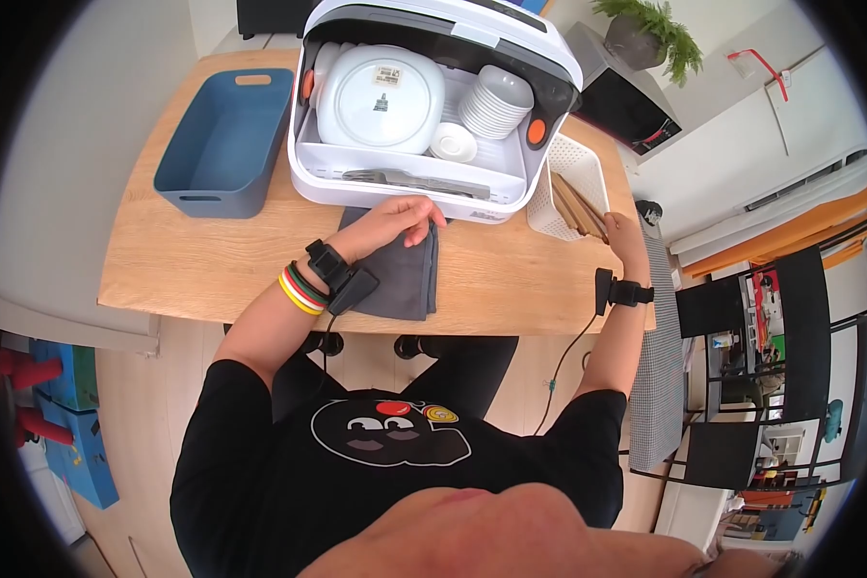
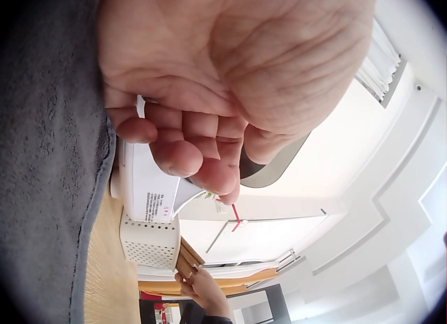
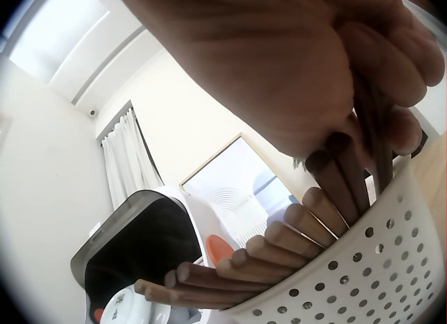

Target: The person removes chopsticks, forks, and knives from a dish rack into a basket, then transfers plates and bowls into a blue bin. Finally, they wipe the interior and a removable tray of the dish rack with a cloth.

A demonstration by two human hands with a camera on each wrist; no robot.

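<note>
On the wood-grained table (image 1: 212, 270) we see a glossy white plastic dish box (image 1: 320, 188); left of it, a matt plastic bin (image 1: 250, 197); right, smooth wooden chopsticks (image 3: 311, 226); before it, fuzzy cloth (image 1: 400, 279).

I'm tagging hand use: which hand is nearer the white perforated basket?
Right. The right hand is at the rim of the basket, gripping at the brown sticks; the left hand is farther off, over the gray cloth.

Hidden, cropped, illegible

Head view: white box (image 1: 414, 165) cropped at 12 o'clock; sticker (image 1: 387, 75) on plate (image 1: 342, 116), near 12, too small to read. Toward 2, basket (image 3: 342, 288) hides the lower ends of wooden sticks (image 3: 309, 223).

Right wrist: right hand (image 3: 293, 65) cropped at 12, number of sticks gripped unclear.

Left wrist: grey cloth (image 2: 45, 156) cropped at 9 o'clock.
</note>
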